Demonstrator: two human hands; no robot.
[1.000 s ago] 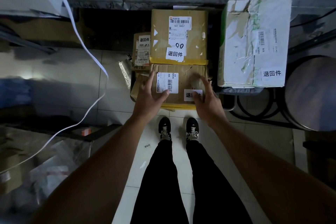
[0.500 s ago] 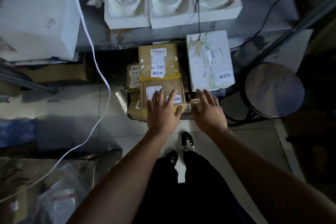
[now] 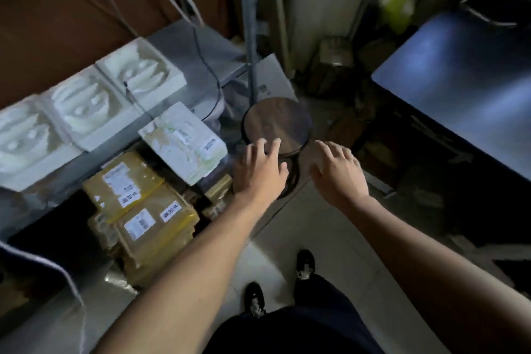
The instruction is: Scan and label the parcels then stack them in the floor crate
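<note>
— Holding anything? Your left hand (image 3: 260, 172) and right hand (image 3: 337, 174) look spread, empty, above the round stool (image 3: 277, 123).
— And your parcels?
— Brown parcels (image 3: 146, 210) stacked on the floor, left of your hands.

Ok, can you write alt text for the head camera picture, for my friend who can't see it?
Two bare hands, the left hand and the right hand, reach out open and empty near a round wooden stool. On the left, brown parcels with white labels sit stacked beside a white parcel, below white foam blocks.
</note>
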